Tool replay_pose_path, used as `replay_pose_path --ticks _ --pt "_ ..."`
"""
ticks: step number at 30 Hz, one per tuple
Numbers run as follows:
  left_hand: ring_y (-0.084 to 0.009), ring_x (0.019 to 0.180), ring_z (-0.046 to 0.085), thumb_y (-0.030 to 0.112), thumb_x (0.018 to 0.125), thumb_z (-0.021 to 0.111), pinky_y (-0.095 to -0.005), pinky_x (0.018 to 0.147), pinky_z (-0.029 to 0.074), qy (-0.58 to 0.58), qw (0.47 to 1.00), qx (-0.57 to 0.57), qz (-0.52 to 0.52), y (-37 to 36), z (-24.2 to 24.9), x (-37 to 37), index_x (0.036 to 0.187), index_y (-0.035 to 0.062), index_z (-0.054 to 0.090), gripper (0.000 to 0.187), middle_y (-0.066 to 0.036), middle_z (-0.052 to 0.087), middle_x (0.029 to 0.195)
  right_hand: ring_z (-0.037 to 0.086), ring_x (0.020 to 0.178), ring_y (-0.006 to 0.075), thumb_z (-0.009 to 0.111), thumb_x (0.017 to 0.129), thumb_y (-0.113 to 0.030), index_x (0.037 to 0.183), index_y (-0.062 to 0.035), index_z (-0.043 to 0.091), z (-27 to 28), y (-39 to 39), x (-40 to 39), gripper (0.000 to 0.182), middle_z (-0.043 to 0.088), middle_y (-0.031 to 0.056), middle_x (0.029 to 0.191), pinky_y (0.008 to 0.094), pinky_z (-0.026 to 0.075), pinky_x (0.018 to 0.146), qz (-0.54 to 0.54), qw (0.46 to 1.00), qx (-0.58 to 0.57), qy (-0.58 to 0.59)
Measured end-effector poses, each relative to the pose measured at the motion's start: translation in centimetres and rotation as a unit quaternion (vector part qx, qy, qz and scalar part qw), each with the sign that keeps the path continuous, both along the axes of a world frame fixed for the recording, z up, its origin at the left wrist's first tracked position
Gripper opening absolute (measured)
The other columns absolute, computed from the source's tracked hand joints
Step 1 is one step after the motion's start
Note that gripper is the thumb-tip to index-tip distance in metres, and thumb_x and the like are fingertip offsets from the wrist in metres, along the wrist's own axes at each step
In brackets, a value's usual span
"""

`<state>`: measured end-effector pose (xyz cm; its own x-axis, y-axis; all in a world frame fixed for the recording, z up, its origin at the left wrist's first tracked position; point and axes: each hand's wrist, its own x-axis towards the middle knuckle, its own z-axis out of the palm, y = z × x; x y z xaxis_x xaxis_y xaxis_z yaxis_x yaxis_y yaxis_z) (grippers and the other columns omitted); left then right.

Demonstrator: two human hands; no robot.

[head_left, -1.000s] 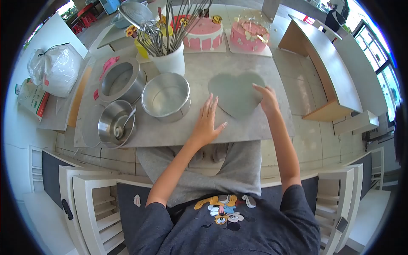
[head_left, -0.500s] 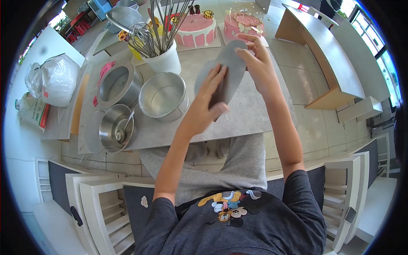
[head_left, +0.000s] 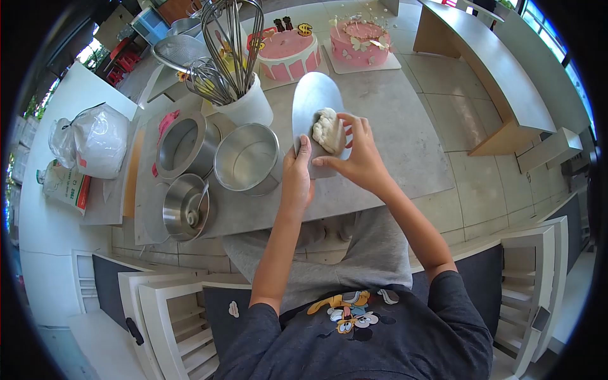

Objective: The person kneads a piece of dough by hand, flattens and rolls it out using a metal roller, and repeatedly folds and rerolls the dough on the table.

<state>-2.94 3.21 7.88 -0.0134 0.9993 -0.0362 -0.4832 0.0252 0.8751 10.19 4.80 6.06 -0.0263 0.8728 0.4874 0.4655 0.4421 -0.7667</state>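
Observation:
My left hand point(head_left: 297, 171) grips the lower edge of a thin, rounded metal plate point(head_left: 310, 95), its thumb on top. The plate is tilted above the table. On its face sits a lumpy piece of whitish dough point(head_left: 326, 130). The fingers and thumb of my right hand point(head_left: 361, 155) curve around the dough's right side, touching it. To the left of my hands stands a round metal cake tin point(head_left: 246, 158). Beside it is a small steel bowl point(head_left: 180, 215) with a spoon point(head_left: 204, 190) and some white matter inside.
Another metal tin point(head_left: 166, 149) with a wide rim stands at the left. Behind it, a white tub point(head_left: 256, 104) holds several whisks point(head_left: 234, 44). Two pink cakes point(head_left: 285, 47) stand at the back of the grey table point(head_left: 405, 152). Plastic bags point(head_left: 101, 139) lie further left.
The metal plate has turned to show its face with the dough on it. My left hand has moved to its lower edge, and my right hand has come down from the top edge to the dough.

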Motion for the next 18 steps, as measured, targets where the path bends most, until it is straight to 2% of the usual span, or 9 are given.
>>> replay_pose_path --ticks 4,7,8,10,11,13,15,16,18 --pt "-0.014 0.099 0.054 0.03 0.094 0.051 -0.0299 0.088 0.042 0.067 0.997 0.018 -0.022 -0.5 -1.3 -1.3 0.114 -0.0053 0.05 0.041 -0.009 0.056 0.106 0.051 0.09 0.0159 0.089 0.051 -0.025 0.114 0.0 0.042 0.9 1.0 1.1 0.082 0.045 0.0048 0.091 0.0302 0.047 0.074 0.089 0.943 -0.221 0.232" --pt "-0.011 0.093 0.052 0.032 0.094 0.051 -0.0254 0.081 0.042 0.173 0.983 0.045 0.043 -1.3 -0.7 -1.0 0.108 -0.0052 0.054 0.04 -0.007 0.057 0.102 0.051 0.085 0.0141 0.087 0.055 -0.018 0.108 -0.0011 0.042 0.4 0.8 0.9 0.071 0.049 0.0074 0.095 0.027 0.048 0.069 0.07 0.969 -0.171 0.162" --pt "-0.0086 0.079 0.045 0.032 0.095 0.049 -0.0243 0.07 0.037 0.196 0.974 0.083 0.077 -1.5 -0.3 -0.5 0.094 -0.002 0.054 0.035 -0.002 0.053 0.087 0.051 0.085 0.0141 0.087 0.055 -0.018 0.108 -0.0011 0.042 0.1 0.7 0.7 0.071 0.049 0.0074 0.095 0.027 0.048 0.069 0.07 0.969 -0.171 0.162" --pt "-0.0061 0.066 0.038 0.032 0.096 0.046 -0.0231 0.059 0.033 0.216 0.963 0.119 0.112 -2.2 0.7 -0.2 0.08 0.0012 0.055 0.036 0.003 0.048 0.071 0.056 0.081 0.0131 0.082 0.061 -0.009 0.104 -0.0036 0.043 -0.1 0.2 -0.1 0.059 0.058 0.0116 0.096 0.0242 0.048 0.064 0.068 0.978 0.026 0.195" --pt "-0.0062 0.065 0.037 0.031 0.096 0.046 -0.024 0.057 0.032 0.244 0.95 0.113 0.158 -2.7 1.2 -0.4 0.079 0.0006 0.054 0.036 0.002 0.048 0.07 0.056 0.081 0.0131 0.082 0.061 -0.009 0.104 -0.0036 0.043 0.0 -0.4 -0.1 0.059 0.058 0.0116 0.096 0.0242 0.048 0.064 0.07 0.978 0.026 0.194" --pt "-0.0062 0.063 0.036 0.03 0.097 0.045 -0.0248 0.055 0.031 0.272 0.934 0.107 0.205 -3.3 2.2 -1.1 0.079 0.0 0.054 0.036 0.001 0.047 0.069 0.062 0.085 0.0153 0.074 0.069 0.002 0.111 -0.0031 0.043 2.7 -2.4 0.1 0.053 0.063 0.0126 0.093 0.0269 0.051 0.074 0.117 0.945 -0.149 0.268" --pt "-0.0126 0.066 0.052 0.022 0.096 0.044 -0.0255 0.061 0.041 0.364 0.826 0.309 0.3 -3.9 3.1 -2.3 0.088 -0.0023 0.06 0.03 -0.007 0.059 0.079 0.064 0.086 0.0159 0.07 0.072 0.004 0.119 -0.0013 0.045 3.1 -2.4 1.0 0.054 0.066 0.0126 0.094 0.0268 0.051 0.076 0.121 0.943 -0.169 0.261" --pt "-0.0126 0.066 0.052 0.022 0.096 0.044 -0.0255 0.061 0.041 0.364 0.826 0.306 0.303 -4.2 3.7 -3.2 0.088 -0.0023 0.06 0.03 -0.007 0.059 0.079 0.065 0.087 0.0171 0.068 0.073 0.003 0.12 -0.0036 0.048 2.5 -1.7 1.7 0.052 0.067 0.0113 0.094 0.0272 0.051 0.074 0.059 0.976 -0.08 0.192" --pt "-0.0213 0.086 0.061 0.011 0.088 0.048 -0.031 0.077 0.047 0.472 0.73 0.389 0.306 -4.8 4.7 -5.6 0.099 -0.0004 0.063 0.022 -0.013 0.064 0.095 0.065 0.087 0.0183 0.067 0.075 0.002 0.121 -0.0058 0.05 1.3 0.1 3.1 0.05 0.068 0.0101 0.095 0.0276 0.051 0.072 0.004 0.993 0.009 0.116"
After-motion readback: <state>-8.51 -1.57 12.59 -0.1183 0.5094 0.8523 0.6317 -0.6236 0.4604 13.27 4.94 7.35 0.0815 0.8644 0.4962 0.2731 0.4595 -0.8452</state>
